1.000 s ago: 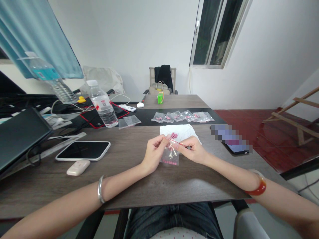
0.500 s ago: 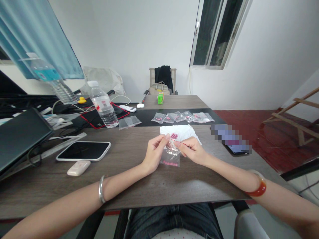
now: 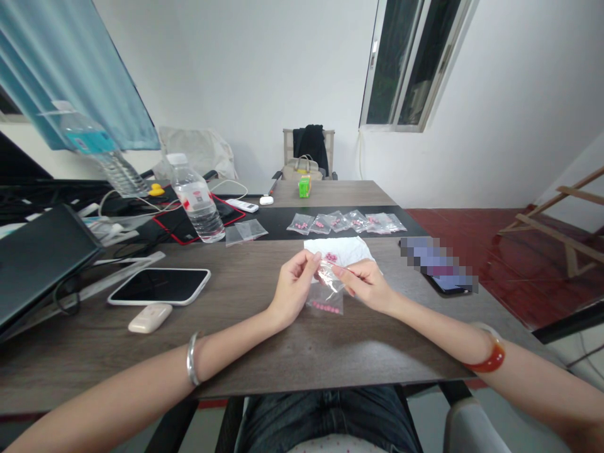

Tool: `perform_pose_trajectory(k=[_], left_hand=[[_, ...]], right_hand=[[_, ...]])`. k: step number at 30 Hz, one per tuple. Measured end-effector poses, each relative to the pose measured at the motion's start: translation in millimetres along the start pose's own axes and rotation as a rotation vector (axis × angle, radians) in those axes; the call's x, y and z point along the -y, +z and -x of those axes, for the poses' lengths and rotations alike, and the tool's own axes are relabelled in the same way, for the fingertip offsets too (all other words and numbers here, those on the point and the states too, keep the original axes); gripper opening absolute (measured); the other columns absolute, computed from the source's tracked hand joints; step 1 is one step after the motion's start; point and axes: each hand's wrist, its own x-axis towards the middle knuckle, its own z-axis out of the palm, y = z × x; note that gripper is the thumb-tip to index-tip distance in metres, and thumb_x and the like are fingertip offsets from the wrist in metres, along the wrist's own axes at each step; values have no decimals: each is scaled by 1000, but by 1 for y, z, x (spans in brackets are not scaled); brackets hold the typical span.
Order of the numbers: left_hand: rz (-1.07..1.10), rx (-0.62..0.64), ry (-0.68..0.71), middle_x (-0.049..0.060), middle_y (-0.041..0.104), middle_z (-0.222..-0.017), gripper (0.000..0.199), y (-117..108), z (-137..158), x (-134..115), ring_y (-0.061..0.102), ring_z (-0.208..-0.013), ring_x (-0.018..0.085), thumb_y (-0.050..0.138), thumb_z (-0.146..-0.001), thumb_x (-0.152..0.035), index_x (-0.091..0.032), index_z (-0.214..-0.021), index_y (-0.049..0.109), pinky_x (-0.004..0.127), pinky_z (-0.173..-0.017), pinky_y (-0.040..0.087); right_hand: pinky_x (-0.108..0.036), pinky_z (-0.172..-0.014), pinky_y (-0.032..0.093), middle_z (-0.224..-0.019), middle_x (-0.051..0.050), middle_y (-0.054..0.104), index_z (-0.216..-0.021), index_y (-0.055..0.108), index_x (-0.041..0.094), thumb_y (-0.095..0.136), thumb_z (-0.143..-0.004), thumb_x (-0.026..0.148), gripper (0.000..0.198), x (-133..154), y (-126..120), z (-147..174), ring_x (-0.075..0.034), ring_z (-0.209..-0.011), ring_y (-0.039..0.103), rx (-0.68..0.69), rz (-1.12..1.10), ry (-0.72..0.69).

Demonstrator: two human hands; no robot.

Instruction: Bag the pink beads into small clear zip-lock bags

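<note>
A small clear zip bag [image 3: 326, 298] hangs between my hands, with a row of pink pills [image 3: 325, 307] along its bottom. My left hand [image 3: 296, 286] pinches the bag's upper left edge between thumb and finger. At the upper right edge, my right hand [image 3: 365, 285] grips it the same way, thumb on top. Just beyond my fingertips, more pink pills [image 3: 331, 257] lie on a white paper sheet [image 3: 352, 248]. Farther back, several clear bags [image 3: 346, 222] with pink pills lie in a row on the black strip of the table.
Flat clear bags [image 3: 246, 231] lie near a water bottle [image 3: 198, 201] at the left. A phone [image 3: 160, 286], a white case [image 3: 150, 318] and a laptop [image 3: 42, 264] are on the left side. Another phone [image 3: 441, 267] lies at the right; a green box [image 3: 304, 186] stands behind.
Both hands stay on the bag. The right hand's fingertips have shifted slightly right along its top, and the bag has tilted and moved a little to the right.
</note>
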Motion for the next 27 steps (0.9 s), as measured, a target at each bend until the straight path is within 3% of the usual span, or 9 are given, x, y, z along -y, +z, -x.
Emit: perform_pose_trajectory(k=[9,13,16,20,24,27], left_hand=[[-35,23,7,-5,48,-57,39,-3,-7,-5,43,-54,8,61,-81,-49,-17,-61,49,21,-55,36],[-84,32,34,-3,52,-57,39,-10,-20,-17,44,-55,8,62,-80,-49,-16,-60,53,21,-56,37],[-136,-2,56,-2,55,-60,38,-18,-34,-28,46,-57,9,62,-79,-50,-16,-61,59,21,-57,37],[-174,-24,46,0,60,-63,38,-34,-57,-35,48,-59,10,65,-75,-52,-16,-64,66,22,-57,37],[-221,41,-56,3,67,-72,39,-56,-90,-36,53,-62,11,67,-71,-55,-17,-78,72,22,-56,36],[-355,-20,-57,5,71,-79,38,-76,-115,-41,57,-68,12,71,-67,-52,-16,-78,73,23,-59,38]], right_hand=[[-23,-40,18,-38,5,28,-41,30,19,44,-86,62,64,1,-3,-3,-5,-39,24,-12,22,-16],[-22,-43,23,-43,5,37,-46,41,17,54,-83,56,55,2,-9,-12,-6,-44,31,-38,-1,3],[-20,-45,30,-56,4,50,-65,56,15,68,-74,50,38,1,-11,-23,-6,-49,41,5,-84,69],[-19,-45,37,-82,-1,63,-97,65,15,75,-69,40,39,-4,-7,-47,-6,-53,47,79,-76,103],[-18,-42,40,-74,-2,64,-88,66,13,63,-78,27,18,-9,-4,-86,-6,-48,51,112,-49,152],[-16,-42,39,-66,1,61,-80,65,11,60,-78,17,8,-12,-8,-121,-6,-47,52,132,29,154]])
